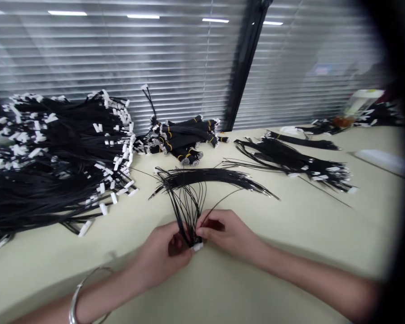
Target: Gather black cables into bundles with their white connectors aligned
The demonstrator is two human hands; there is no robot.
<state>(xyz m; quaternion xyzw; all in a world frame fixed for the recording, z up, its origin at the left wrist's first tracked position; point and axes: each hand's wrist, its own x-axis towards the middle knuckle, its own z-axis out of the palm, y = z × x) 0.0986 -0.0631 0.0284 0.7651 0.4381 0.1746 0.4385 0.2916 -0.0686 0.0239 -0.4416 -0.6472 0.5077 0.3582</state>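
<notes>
My left hand [167, 252] is closed on a white connector [197, 246] with many thin black wires fanning up and away from it. Beside it, my right hand [224, 229] pinches one thin black wire [219, 201] close to the connector; the wire's free part curves up to the right. Its tip is hidden by the fingers. Just beyond both hands lies a loose bundle of black wires [212, 176] with small metal ends, and the fanned wires reach to it.
A large heap of black cables [64, 148] with white connectors fills the left. Behind are bundles with yellow bands [185, 135]. More black wires [290, 157] lie at right, with a container [361, 101] farther back. Window blinds [175, 58] border the table [273, 288].
</notes>
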